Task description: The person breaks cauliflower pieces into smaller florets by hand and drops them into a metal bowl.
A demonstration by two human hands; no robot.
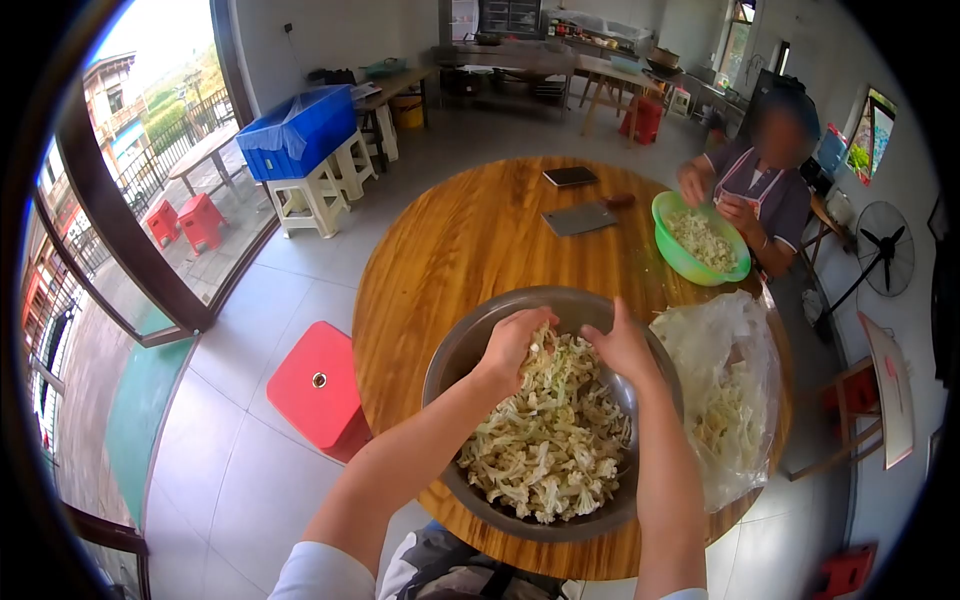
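Observation:
A wide metal basin [440, 385] on the round wooden table holds a heap of cauliflower pieces [545, 455]. My left hand [515, 348] is inside its far left part, fingers together and curled against cauliflower pieces at the top of the heap. Across from it, at the far right part of the basin, my right hand [622, 348] has its thumb and fingers apart beside the heap, with nothing seen in its grasp. Some fingertips are hidden. To the right of the basin lies a clear plastic bag [755, 350] with more pale pieces in it.
Across the table [400, 300], a person [765, 165] handles pieces over a green bowl [665, 245]. A cleaver [580, 219] and a phone [570, 176] lie beyond the basin. A red stool [310, 385] stands left; a fan [885, 245] stands right.

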